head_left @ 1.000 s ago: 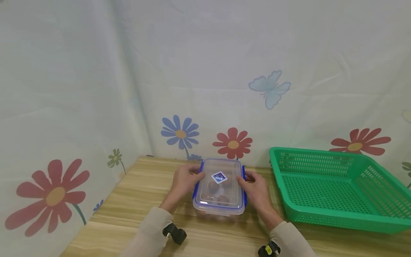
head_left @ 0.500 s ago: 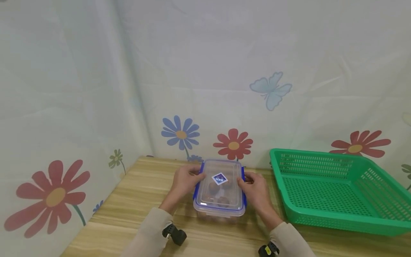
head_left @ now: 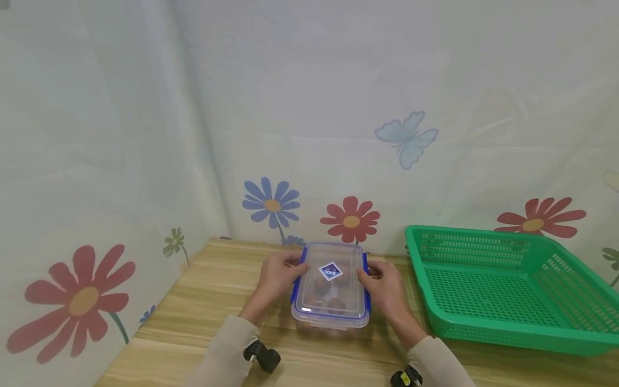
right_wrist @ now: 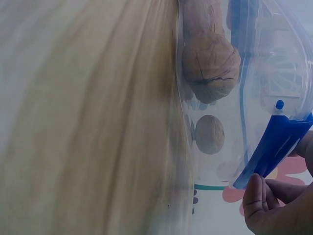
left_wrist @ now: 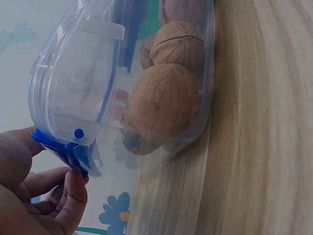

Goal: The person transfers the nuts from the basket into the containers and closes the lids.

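Note:
A clear plastic food container (head_left: 316, 250) with a blue-edged lid and a diamond-shaped sticker sits on the wooden table. Several walnuts (left_wrist: 164, 100) lie inside, visible through its walls. At the left side, my left hand (head_left: 279, 273) pinches a blue side latch (left_wrist: 66, 149), thumb on the lid edge and curled fingers at the flap's lower edge. On the opposite side my right hand (head_left: 387, 285) holds the other blue latch (right_wrist: 276, 144) the same way. That flap slants outward from the wall, fingertips at its lower end. The near-end latch looks clear rather than blue.
A green plastic basket (head_left: 512, 334) with slotted walls stands close to the right of my right hand. Behind the wooden table (head_left: 208, 295) hangs a pale curtain (head_left: 309, 80) printed with flowers and a butterfly. The table's left edge runs diagonally toward the front.
Hands and container keep the same arrangement; the whole head view has shifted slightly downward in the picture.

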Demonstrator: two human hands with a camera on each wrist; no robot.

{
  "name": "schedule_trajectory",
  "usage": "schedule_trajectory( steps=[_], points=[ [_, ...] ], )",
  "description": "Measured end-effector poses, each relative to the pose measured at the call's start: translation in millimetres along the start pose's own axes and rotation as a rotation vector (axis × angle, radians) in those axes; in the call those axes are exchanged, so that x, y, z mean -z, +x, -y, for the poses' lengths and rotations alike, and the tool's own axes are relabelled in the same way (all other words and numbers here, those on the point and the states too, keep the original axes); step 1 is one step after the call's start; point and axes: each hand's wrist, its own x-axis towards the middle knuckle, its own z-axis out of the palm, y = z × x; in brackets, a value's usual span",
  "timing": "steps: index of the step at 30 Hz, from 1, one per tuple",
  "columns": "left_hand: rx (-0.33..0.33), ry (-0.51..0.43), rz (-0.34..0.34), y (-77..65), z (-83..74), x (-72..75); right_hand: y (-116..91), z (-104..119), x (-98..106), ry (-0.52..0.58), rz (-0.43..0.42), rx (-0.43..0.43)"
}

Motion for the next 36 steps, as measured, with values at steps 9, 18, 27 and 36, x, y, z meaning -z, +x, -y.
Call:
schedule_trajectory(
  steps=[9, 18, 27, 36],
  points=[
    [0.005, -0.006, -0.003, -0.8, 3.1, 0.4, 0.2, -0.8, 1.9, 0.01, -0.002, 0.021],
    [0.008, -0.022, 0.008, -0.8, 2.4, 0.9, 3.3, -2.1, 2.8, 0.024, 0.003, 0.034],
    [0.015, -0.042, 0.015, -1.9, 3.2, 0.6, 2.6, -2.9, 3.9, 0.023, 0.012, 0.036],
    [0.036, -0.057, 0.025, -2.2, 3.7, -0.3, 2.1, -4.2, 3.5, 0.015, 0.024, 0.021]
  ],
)
